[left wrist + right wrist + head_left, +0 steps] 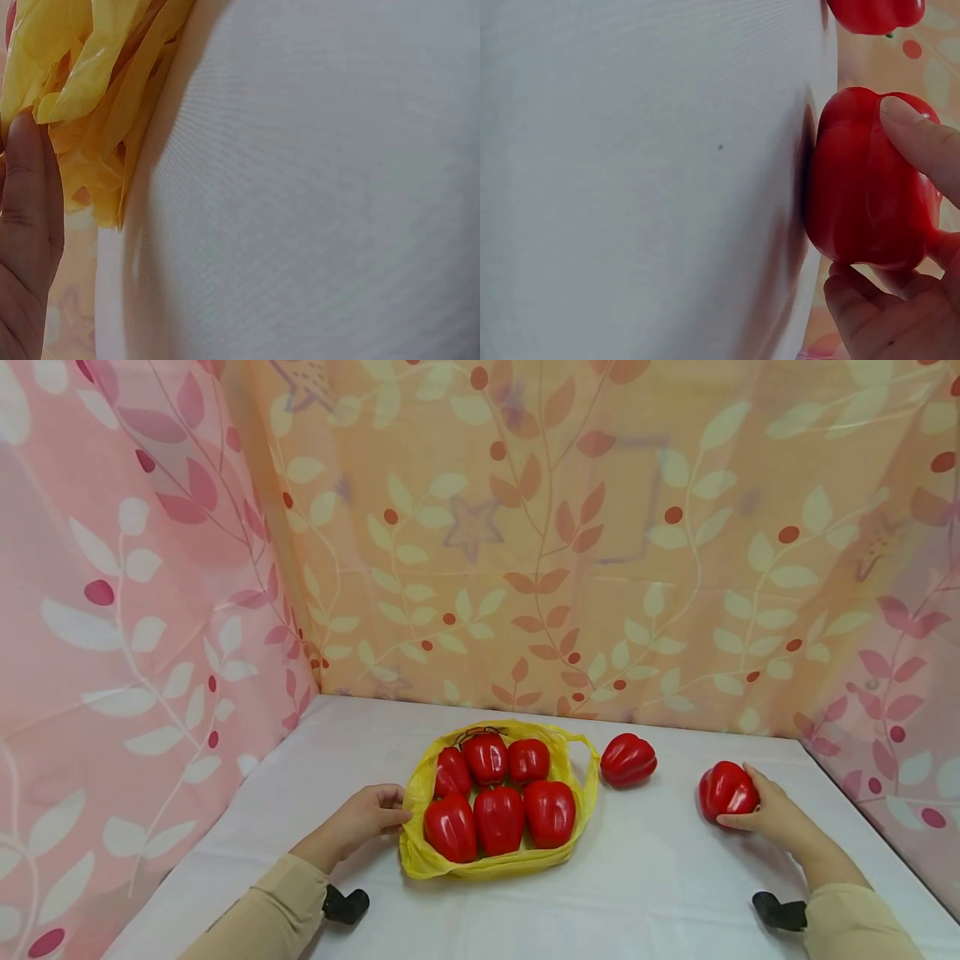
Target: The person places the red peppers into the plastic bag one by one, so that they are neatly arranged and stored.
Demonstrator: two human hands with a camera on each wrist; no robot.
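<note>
A yellow plastic bag [491, 867] lies with its mouth spread wide, and several red bell peppers [498, 820] sit inside it. At the bag's left edge, my left hand [362, 820] pinches the plastic between thumb and fingers; the left wrist view shows the thumb [28, 176] against the crumpled bag [97, 82]. On the right side of the table, my right hand [776, 817] grips another red bell pepper [726, 792], thumb on one side and fingers on the other. That pepper [866, 187] appears to rest on or just above the cloth.
One loose red bell pepper [628, 760] lies just right of the bag, beside its handle loop [588, 756]. White cloth [637, 893] covers the table. Patterned curtains [525, 527] stand along the back and both sides.
</note>
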